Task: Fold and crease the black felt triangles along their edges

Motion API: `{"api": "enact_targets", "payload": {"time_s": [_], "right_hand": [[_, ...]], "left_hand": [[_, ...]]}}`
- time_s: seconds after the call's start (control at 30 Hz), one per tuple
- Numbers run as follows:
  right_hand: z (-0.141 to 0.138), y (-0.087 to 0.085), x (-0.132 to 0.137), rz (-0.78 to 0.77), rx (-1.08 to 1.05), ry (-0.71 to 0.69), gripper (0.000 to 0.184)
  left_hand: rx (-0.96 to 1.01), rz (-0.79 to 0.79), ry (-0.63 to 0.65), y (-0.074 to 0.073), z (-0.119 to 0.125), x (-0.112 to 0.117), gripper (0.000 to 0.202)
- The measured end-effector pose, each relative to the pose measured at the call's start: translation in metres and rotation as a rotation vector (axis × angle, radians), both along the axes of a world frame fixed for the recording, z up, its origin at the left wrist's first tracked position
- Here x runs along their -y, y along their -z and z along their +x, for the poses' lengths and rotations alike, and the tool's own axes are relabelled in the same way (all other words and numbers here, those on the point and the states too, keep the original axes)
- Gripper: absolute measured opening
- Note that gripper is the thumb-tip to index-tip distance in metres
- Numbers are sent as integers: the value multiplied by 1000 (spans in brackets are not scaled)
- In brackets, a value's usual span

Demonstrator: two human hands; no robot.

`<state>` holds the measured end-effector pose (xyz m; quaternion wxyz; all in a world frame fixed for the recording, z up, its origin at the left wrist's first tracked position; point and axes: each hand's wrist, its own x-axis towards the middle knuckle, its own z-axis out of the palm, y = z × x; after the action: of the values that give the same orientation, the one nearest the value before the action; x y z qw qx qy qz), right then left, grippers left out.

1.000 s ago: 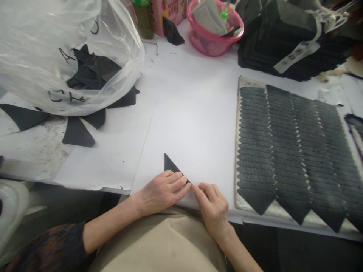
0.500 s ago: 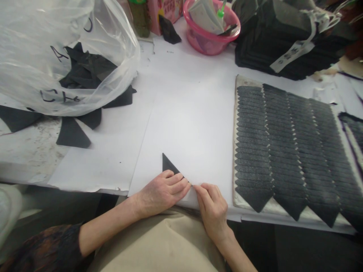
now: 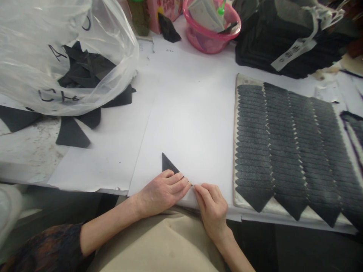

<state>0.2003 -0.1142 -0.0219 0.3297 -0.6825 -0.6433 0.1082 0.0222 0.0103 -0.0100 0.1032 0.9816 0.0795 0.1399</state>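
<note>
A black triangular piece of thin sheet material (image 3: 168, 164) lies on white paper at the table's front edge, its pointed corner facing away from me. My left hand (image 3: 166, 189) rests on it with the fingers bent and pressed together, covering most of the piece. Just to the right, my right hand (image 3: 212, 206) is closed in a pinch at the piece's right end. A tiny dark bit shows between the two hands' fingertips. The rest of what the right fingers grip is hidden.
Right of my hands lies a board (image 3: 239, 200) covered in overlapping rows of black pointed pieces. A clear plastic bag (image 3: 25, 75) holds black scraps at the left, with loose scraps (image 3: 73, 132) beside it. Behind stand a pink basin (image 3: 205, 43) and a tied black stack (image 3: 261, 49).
Both hands and the black piece look almost the same as before. Only a slight shift of the whole view shows.
</note>
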Motion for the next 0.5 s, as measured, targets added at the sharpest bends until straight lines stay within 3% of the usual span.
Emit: {"api": "enact_targets", "payload": {"time_s": [0.5], "right_hand": [[5,-3,-9,-56,154,-126,16]], "left_hand": [[66,-38,0,0,-2,0,23]]}}
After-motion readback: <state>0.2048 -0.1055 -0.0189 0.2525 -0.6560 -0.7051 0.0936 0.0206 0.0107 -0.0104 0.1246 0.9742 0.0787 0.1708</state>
